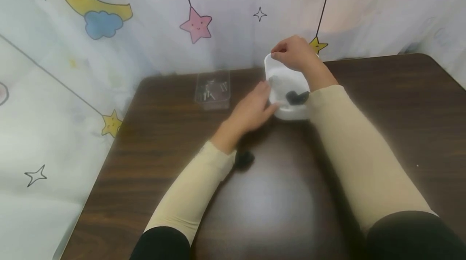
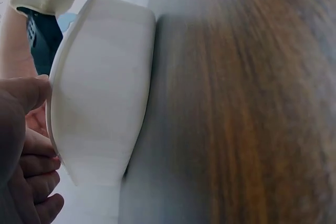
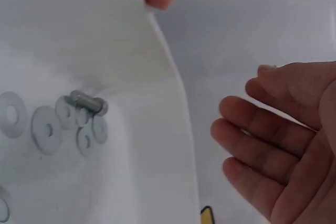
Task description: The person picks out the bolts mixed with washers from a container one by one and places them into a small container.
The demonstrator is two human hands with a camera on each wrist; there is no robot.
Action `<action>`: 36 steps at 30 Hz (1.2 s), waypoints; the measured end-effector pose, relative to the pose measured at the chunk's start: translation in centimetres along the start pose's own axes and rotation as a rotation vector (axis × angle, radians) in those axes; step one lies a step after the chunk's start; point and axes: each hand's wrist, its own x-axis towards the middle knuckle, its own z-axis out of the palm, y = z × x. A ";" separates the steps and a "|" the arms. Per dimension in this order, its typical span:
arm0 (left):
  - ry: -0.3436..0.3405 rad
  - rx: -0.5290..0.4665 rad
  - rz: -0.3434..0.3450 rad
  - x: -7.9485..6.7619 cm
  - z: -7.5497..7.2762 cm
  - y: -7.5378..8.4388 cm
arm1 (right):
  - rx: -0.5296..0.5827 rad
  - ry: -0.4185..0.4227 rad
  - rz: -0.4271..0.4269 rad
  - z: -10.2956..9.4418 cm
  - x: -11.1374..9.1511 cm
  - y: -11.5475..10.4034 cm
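A white plastic tray (image 1: pixel 291 113) stands on the table near its far edge. My left hand (image 1: pixel 251 108) grips its left rim, the thumb against the near side in the left wrist view, where the tray's outer wall (image 2: pixel 105 87) shows. Over the tray's far rim is my right hand (image 1: pixel 296 54), its fingers loosely bent with thumb and forefinger close together; nothing shows between them. In the right wrist view, several flat washers (image 3: pixel 47 130) and a short metal bolt (image 3: pixel 88 102) lie on the tray's floor.
A clear plastic box (image 1: pixel 214 105) with several screws (image 1: pixel 209 93) stands left of the tray. Dark wrist cameras hang beneath both cuffs, the left (image 1: pixel 244 159) low above the brown tabletop (image 1: pixel 164 130). Behind the table hangs a white patterned curtain (image 1: pixel 233 17).
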 end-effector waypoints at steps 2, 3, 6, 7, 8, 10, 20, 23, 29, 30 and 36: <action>-0.004 -0.004 -0.003 -0.1 0.0 0.1 | 0.003 -0.049 0.017 0.4 0.7 0.6; -0.006 -0.004 -0.004 -0.1 0.0 0.1 | 0.007 -0.069 0.020 0.6 1.0 0.9; -0.019 0.006 -0.014 -0.1 0.0 0.2 | -0.017 -0.139 0.018 1.1 1.8 1.7; -0.023 0.004 -0.017 -0.2 0.0 0.2 | -0.034 -0.160 0.019 1.3 1.9 1.9; -0.025 0.001 -0.019 -0.2 0.0 0.3 | -0.048 -0.183 0.026 1.5 2.0 2.0; -0.028 0.005 -0.019 -0.3 0.0 0.3 | -0.083 -0.224 0.034 1.9 2.1 2.3; -0.015 -0.013 -0.010 -0.3 -0.2 0.4 | -0.205 -0.303 0.011 2.9 2.5 2.4; -0.015 -0.038 -0.016 -0.4 -0.5 0.5 | -0.198 -0.299 0.042 3.2 2.5 2.2; -0.033 -0.047 -0.028 -0.8 -0.8 0.8 | -0.184 -0.271 0.066 3.5 2.2 2.0; -0.038 -0.040 -0.028 -0.9 -0.8 0.8 | -0.190 -0.269 0.062 3.5 2.1 1.9; -0.037 -0.008 -0.010 -0.9 -1.0 1.1 | -0.276 -0.257 0.055 3.4 1.9 1.4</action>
